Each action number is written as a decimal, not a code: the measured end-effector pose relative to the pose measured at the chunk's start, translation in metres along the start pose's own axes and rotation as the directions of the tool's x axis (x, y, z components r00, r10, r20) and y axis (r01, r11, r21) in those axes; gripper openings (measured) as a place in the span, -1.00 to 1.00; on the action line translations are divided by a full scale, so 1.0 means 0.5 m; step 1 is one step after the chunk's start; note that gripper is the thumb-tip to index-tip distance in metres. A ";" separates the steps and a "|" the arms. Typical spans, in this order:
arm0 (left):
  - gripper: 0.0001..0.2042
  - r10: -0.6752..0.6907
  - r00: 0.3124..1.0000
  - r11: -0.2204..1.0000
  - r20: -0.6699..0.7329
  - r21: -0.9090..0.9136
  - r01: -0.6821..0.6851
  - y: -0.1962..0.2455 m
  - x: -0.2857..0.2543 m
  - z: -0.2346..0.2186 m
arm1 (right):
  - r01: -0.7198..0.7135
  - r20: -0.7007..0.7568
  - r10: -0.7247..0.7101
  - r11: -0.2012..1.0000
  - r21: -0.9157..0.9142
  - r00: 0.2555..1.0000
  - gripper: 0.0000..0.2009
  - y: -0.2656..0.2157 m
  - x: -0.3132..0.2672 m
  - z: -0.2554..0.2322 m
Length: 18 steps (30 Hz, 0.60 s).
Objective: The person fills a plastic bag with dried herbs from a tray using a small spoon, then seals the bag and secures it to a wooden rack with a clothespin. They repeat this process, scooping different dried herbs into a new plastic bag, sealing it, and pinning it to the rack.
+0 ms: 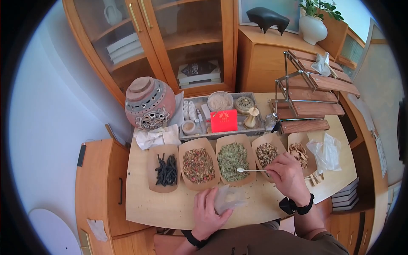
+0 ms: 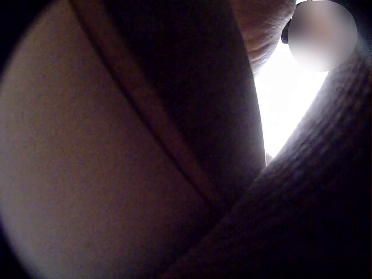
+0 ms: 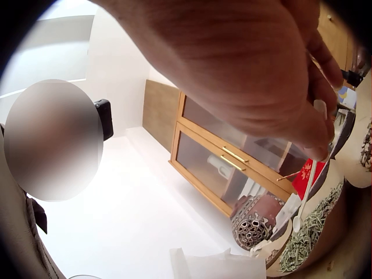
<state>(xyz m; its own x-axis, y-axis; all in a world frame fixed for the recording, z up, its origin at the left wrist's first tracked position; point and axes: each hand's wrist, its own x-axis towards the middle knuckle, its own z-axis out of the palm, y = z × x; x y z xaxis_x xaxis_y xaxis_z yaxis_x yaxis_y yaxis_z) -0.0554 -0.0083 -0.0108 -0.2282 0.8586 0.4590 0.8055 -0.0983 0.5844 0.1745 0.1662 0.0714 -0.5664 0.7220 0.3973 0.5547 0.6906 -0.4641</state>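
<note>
In the head view my right hand (image 1: 291,176) pinches the handle of a small pale spoon (image 1: 251,170). The spoon's bowl hangs over the paper tray of dried green herb (image 1: 233,159). My left hand (image 1: 208,214), near the table's front edge, holds a thin translucent pouch (image 1: 225,200) between thumb and fingers. The right wrist view shows the spoon (image 3: 307,195) by the green herb and the white pouch (image 3: 221,264) low down. The left wrist view is mostly dark and hides the left fingers.
More paper trays hold dark sticks (image 1: 166,170), a reddish flower mix (image 1: 198,168), brown bits (image 1: 267,154) and pale slices (image 1: 298,153). Behind stand a grey tray (image 1: 193,137) with a red card (image 1: 224,121), a clay pot (image 1: 149,104) and a wooden rack (image 1: 312,108). A plastic bag (image 1: 326,153) lies right.
</note>
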 end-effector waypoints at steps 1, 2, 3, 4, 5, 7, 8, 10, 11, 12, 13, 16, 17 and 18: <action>-0.24 -0.003 1.000 1.000 -0.001 -0.009 0.003 0.000 0.001 0.000 | 0.011 0.015 -0.010 1.000 -0.014 1.000 -0.90 -0.003 0.000 0.000; -0.24 -0.007 1.000 1.000 0.000 -0.009 0.007 0.000 0.001 0.000 | 0.022 0.031 -0.021 0.999 -0.027 0.999 -0.91 -0.004 -0.001 0.000; -0.25 -0.005 1.000 1.000 0.001 -0.011 0.005 0.000 0.001 -0.001 | 0.022 0.035 -0.021 0.999 -0.026 0.999 -0.91 -0.004 -0.003 0.003; -0.25 -0.004 1.000 1.000 0.003 -0.012 0.004 0.000 0.001 -0.001 | 0.026 0.063 -0.025 0.999 -0.022 0.998 -0.91 -0.001 -0.006 0.007; -0.25 -0.007 1.000 1.000 0.003 -0.013 0.007 0.000 0.002 -0.002 | 0.031 0.091 -0.029 0.999 -0.018 0.995 -0.91 0.000 -0.009 0.011; -0.26 0.001 1.000 1.000 0.015 -0.020 -0.001 0.001 0.005 -0.005 | 0.046 0.127 -0.043 0.999 -0.019 0.991 -0.92 0.001 -0.014 0.019; -0.26 -0.001 1.000 1.000 0.014 -0.021 0.002 0.001 0.006 -0.005 | 0.060 0.160 -0.056 0.998 -0.019 0.985 -0.93 0.001 -0.016 0.022; -0.26 0.001 1.000 1.000 0.024 -0.015 -0.001 0.002 0.007 -0.006 | 0.074 0.185 -0.071 0.997 -0.009 0.980 -0.94 -0.001 -0.020 0.030; -0.26 -0.001 1.000 1.000 0.024 -0.017 0.002 0.002 0.007 -0.006 | 0.088 0.207 -0.086 0.996 0.001 0.974 -0.94 -0.002 -0.021 0.033; -0.26 0.000 1.000 1.000 0.024 -0.014 0.001 0.002 0.007 -0.006 | 0.089 0.210 -0.087 0.996 0.000 0.974 -0.94 -0.003 -0.022 0.036; -0.26 0.000 1.000 1.000 0.023 -0.012 0.000 0.002 0.008 -0.007 | 0.089 0.219 -0.089 0.996 0.008 0.972 -0.94 -0.005 -0.023 0.038; -0.26 -0.009 1.000 0.999 0.028 -0.032 0.010 0.003 0.009 -0.010 | 0.104 0.223 -0.103 0.995 0.008 0.969 -0.94 -0.012 -0.016 0.037; -0.26 -0.011 1.000 0.999 0.025 -0.033 0.012 0.003 0.009 -0.011 | 0.113 0.215 -0.111 0.994 -0.001 0.970 -0.94 -0.015 -0.014 0.035; -0.26 -0.010 1.000 0.999 0.025 -0.031 0.011 0.003 0.009 -0.011 | 0.115 0.216 -0.112 0.993 -0.002 0.970 -0.94 -0.017 -0.012 0.034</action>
<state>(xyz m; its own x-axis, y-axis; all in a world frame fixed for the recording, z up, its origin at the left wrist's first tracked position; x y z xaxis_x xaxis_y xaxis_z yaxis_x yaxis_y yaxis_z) -0.0582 -0.0074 -0.0040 -0.2229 0.8719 0.4360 0.7858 -0.1040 0.6096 0.1628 0.1553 0.0597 -0.7432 0.6138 0.2663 0.4872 0.7693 -0.4133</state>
